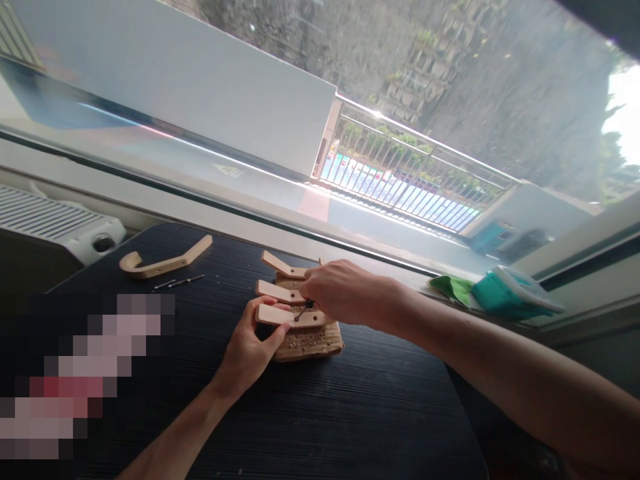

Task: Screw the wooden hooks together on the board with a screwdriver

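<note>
Several bent light-wood pieces with holes lie in a row on a brown block (320, 341) pitted with small holes; it looks like cardboard. My left hand (253, 347) pinches the nearest wooden piece (274, 315), thumb on its front side and fingers behind. A thin dark-shafted tool (302, 311) is in my right hand (340, 291), slanting down with its tip at a hole in that piece. The tool's handle is hidden by my fingers, so its exact kind does not show. Another piece (276, 291) sits just behind, partly covered by my right hand.
A hook-shaped wooden piece (165, 265) and thin metal bits (187, 280) lie on the dark table (360, 413) at the left. A white radiator (60, 213), a window, a teal container (510, 293) and a green cloth (453, 289) border it. The lower left is pixelated.
</note>
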Available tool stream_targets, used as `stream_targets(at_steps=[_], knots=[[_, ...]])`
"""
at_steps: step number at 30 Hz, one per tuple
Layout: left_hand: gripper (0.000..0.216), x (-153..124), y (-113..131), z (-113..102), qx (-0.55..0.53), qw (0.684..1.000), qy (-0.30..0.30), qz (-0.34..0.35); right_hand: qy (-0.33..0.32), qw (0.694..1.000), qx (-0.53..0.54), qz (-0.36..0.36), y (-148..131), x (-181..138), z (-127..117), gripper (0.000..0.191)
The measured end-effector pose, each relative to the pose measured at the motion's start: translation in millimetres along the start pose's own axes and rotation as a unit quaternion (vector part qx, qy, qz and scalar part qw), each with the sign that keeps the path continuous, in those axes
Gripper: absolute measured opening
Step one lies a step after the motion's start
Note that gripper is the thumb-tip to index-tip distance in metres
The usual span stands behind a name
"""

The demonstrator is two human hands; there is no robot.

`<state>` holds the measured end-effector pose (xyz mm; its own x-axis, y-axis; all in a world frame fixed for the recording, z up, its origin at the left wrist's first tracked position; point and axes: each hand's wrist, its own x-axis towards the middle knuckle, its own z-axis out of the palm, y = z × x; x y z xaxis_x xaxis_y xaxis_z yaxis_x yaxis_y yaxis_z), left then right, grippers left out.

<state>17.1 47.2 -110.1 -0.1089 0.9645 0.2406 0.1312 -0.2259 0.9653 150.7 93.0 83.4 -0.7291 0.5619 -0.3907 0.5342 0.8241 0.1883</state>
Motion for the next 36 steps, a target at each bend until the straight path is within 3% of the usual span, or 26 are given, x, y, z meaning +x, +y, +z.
stream_targets(at_steps=[8, 13, 25, 36], knots=[[0.036, -0.8, 1.6, 0.6, 0.015, 1.0, -0.003, -0.021, -0.031, 0.999, 0.004, 0.027, 7.2, 7.2, 12.6, 0.016], [0.038, -0.2, 3.2, 4.0, 0.019, 0.999, 0.014, -0.022, -0.007, 0.999, 0.006, 0.038, 4.7, 5.8, 13.0, 0.016], [0.033, 0.3, -0.4, 2.8, 0.057, 0.998, 0.026, -0.025, -0.006, 1.0, 0.005, 0.011, -18.8, -2.1, -8.8, 0.014], [0.034, 0.8, -1.2, 2.6, 0.062, 0.998, 0.02, -0.027, -0.035, 0.997, 0.052, 0.034, 5.2, 10.5, 2.7, 0.021]])
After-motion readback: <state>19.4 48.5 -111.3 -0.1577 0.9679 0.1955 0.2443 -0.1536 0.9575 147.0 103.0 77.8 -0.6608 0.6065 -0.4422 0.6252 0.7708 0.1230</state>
